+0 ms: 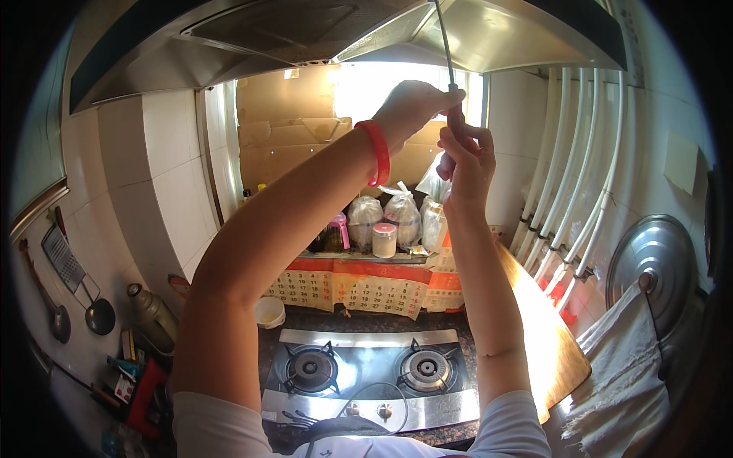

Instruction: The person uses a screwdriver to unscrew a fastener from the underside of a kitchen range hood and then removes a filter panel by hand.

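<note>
Both my arms reach up toward the underside of a metal range hood [504,38]. A screwdriver [445,46] stands almost upright, its long thin shaft running up to the hood; the tip is cut off by the top edge of the view. My left hand [420,105], with a red wristband [375,153] at its wrist, pinches the screwdriver where shaft meets handle. Lower down, my right hand [468,164] is closed around the dark handle, hiding part of it.
Below lies a two-burner gas stove [366,368]. Behind it, a shelf holds bagged jars and a pink-lidded jar [384,240]. White pipes [569,168], a large pot lid [651,267], a cloth [622,359] and a wooden board [546,343] are at right; utensils [99,314] hang left.
</note>
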A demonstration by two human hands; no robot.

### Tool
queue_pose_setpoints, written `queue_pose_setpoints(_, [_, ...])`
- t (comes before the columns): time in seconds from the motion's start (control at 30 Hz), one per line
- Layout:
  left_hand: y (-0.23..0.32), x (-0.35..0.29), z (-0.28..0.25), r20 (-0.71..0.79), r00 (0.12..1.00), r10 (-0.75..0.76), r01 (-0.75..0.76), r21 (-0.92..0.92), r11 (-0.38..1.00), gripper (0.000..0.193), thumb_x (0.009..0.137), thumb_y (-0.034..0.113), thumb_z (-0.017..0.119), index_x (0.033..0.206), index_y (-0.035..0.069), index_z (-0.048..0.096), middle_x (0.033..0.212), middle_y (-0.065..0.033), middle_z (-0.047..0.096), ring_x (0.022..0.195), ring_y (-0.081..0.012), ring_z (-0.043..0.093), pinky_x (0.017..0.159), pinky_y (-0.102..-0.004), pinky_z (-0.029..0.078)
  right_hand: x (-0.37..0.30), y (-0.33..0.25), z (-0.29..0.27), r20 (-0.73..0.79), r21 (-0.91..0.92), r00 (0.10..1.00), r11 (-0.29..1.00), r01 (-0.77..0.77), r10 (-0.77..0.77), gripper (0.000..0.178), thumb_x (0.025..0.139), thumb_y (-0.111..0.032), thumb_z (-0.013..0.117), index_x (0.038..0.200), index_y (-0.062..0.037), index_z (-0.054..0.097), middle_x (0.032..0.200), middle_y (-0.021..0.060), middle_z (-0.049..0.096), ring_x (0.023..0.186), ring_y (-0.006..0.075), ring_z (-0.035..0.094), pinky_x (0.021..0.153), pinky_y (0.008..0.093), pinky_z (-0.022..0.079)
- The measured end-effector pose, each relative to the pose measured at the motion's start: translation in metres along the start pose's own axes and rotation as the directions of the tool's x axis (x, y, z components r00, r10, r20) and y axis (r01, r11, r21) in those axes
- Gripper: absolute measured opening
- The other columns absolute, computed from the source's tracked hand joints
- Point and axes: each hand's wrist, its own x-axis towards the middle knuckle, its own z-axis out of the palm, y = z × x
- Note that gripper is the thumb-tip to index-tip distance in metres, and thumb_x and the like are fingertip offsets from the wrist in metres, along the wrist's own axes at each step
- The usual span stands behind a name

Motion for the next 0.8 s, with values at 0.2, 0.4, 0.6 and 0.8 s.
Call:
queue_pose_setpoints(0.2, [-0.005,0.008,0.005,-0.017,0.999,0.031,-0.03,0.022,0.999,0.024,0.082,0.027,0.061,0.083,0.003,0.065,0.084,-0.0065,0.063,0.088,-0.0146,0.054,0.09,-0.035,0.034,-0.001,0.003,0.0,0.057,0.064,0.996,0.996,0.068,-0.072,0.02,0.082,-0.012,0.061,0.093,-0.0046,0.046,0.075,0.0042,0.053,0.051,0.0052,0.042,0.043,0.0195,0.032])
queue_pose_setpoints(0.4, [-0.01,0.009,-0.007,0.061,0.998,0.024,-0.018,-0.088,0.996,0.024,0.083,0.027,0.059,0.093,0.005,0.063,0.092,-0.0037,0.063,0.098,-0.0172,0.055,0.097,-0.0398,0.026,0.01,0.001,-0.012,0.325,0.334,0.942,0.92,-0.202,0.089,0.022,0.089,-0.022,0.052,0.101,-0.0042,0.047,0.076,0.0072,0.054,0.051,0.0076,0.043,0.044,0.0207,0.032])
queue_pose_setpoints(0.6, [0.002,0.005,-0.053,-0.081,0.996,-0.045,0.043,-0.034,0.998,0.058,0.085,0.039,0.052,0.128,0.003,0.036,0.129,-0.0117,0.046,0.122,-0.0252,0.042,0.104,-0.0513,0.014,0.006,0.006,-0.005,0.294,0.324,0.954,0.934,-0.151,0.053,0.022,0.089,-0.02,0.053,0.104,-0.0052,0.047,0.076,0.0067,0.054,0.052,0.0066,0.042,0.045,0.0198,0.032])
queue_pose_setpoints(0.8, [0.018,0.002,-0.099,-0.319,0.947,0.043,-0.054,-0.027,0.998,0.076,0.078,0.049,0.061,0.131,0.003,0.033,0.136,-0.0149,0.036,0.119,-0.0256,0.045,0.102,-0.0467,0.023,0.004,0.007,-0.005,0.245,0.29,0.968,0.949,-0.122,0.049,0.024,0.088,-0.02,0.056,0.104,-0.0055,0.046,0.076,0.0056,0.054,0.052,0.0058,0.042,0.045,0.0195,0.032])
